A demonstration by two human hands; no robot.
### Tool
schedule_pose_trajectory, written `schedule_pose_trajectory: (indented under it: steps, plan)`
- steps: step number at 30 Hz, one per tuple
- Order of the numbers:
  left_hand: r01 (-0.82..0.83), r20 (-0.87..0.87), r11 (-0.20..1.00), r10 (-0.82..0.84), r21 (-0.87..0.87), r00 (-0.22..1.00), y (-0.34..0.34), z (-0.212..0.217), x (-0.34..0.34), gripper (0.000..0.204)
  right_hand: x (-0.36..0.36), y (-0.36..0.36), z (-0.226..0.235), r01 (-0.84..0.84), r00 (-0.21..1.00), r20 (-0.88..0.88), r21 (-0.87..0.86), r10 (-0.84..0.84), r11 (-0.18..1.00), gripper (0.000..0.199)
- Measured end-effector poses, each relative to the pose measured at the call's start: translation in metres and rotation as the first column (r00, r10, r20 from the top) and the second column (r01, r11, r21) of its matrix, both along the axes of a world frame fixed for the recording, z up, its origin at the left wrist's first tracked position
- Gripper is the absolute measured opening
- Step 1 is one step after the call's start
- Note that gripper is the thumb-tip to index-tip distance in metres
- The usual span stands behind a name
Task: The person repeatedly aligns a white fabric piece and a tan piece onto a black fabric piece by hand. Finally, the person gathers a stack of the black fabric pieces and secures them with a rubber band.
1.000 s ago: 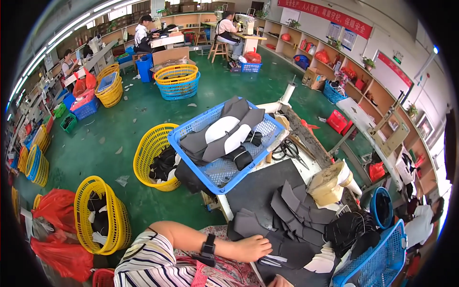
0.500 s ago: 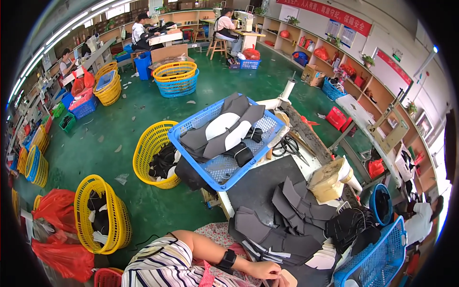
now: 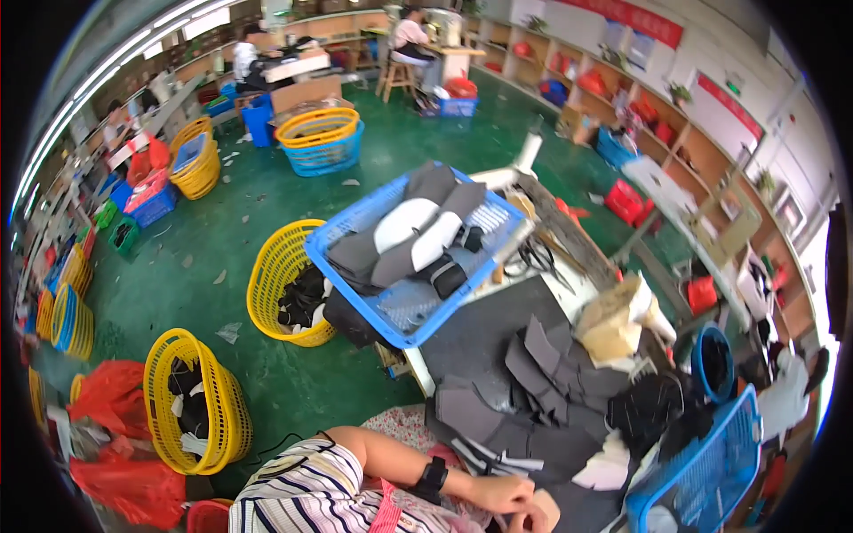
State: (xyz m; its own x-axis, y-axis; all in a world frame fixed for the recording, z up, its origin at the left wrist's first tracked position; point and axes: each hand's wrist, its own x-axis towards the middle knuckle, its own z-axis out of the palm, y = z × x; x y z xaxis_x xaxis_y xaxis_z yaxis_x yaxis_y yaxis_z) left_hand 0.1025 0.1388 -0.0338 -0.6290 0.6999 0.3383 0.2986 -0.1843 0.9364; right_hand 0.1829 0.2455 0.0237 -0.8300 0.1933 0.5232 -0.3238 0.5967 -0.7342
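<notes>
My left hand (image 3: 498,492), with a black band (image 3: 433,476) on its wrist, is at the lower edge of the view. Its fingers are curled together close against my right hand (image 3: 530,520), which shows only in part. A pale beige, rounded piece (image 3: 547,507) sits right beside the fingers. What the fingers pinch is too small and blurred to make out. Just beyond my hands lie stacked dark grey cut pieces (image 3: 520,444) with white edges, and white pieces (image 3: 604,464). More dark grey pieces (image 3: 544,360) fan out on the dark table mat (image 3: 484,333).
A blue basket (image 3: 404,333) of grey and white pieces rests on the table's far left corner. Scissors (image 3: 538,256) lie beyond the mat. Another blue basket (image 3: 702,466) stands at the right. Yellow baskets (image 3: 233,426) and red bags (image 3: 111,395) are on the left floor.
The whole view has shifted slightly and blurred. My hands have moved a little right and up in the picture, staying close together; more of the right hand shows.
</notes>
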Motion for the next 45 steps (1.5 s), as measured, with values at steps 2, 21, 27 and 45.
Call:
schedule_pose_trajectory:
  steps: [2, 21, 27, 45]
  plan:
    - [-0.046, 0.065, 0.993, 0.053, -0.108, 0.996, -0.006, -0.011, -0.003, 0.026, 0.011, -0.01, -0.019, 0.236, 0.937, 0.277, -0.051, -0.214, 0.97, 0.008]
    - [0.272, 0.597, 0.955, -0.152, -0.116, 0.788, -0.059, 0.013, -0.029, 0.018, 0.116, 0.129, -0.045, 0.076, 0.993, 0.061, -0.985, -0.105, 0.152, 0.01]
    - [0.246, 0.344, 0.942, -0.159, -0.228, 0.925, -0.044, 0.009, -0.025, 0.016, 0.088, 0.067, -0.012, 0.218, 0.802, 0.566, 0.02, -0.191, 0.976, 0.018]
    - [-0.01, -0.007, 0.827, 0.007, -0.563, 1.0, -0.014, 0.004, -0.007, 0.035, 0.029, 0.085, 0.029, -0.388, 0.903, -0.403, -0.914, 0.151, -0.119, 0.079]
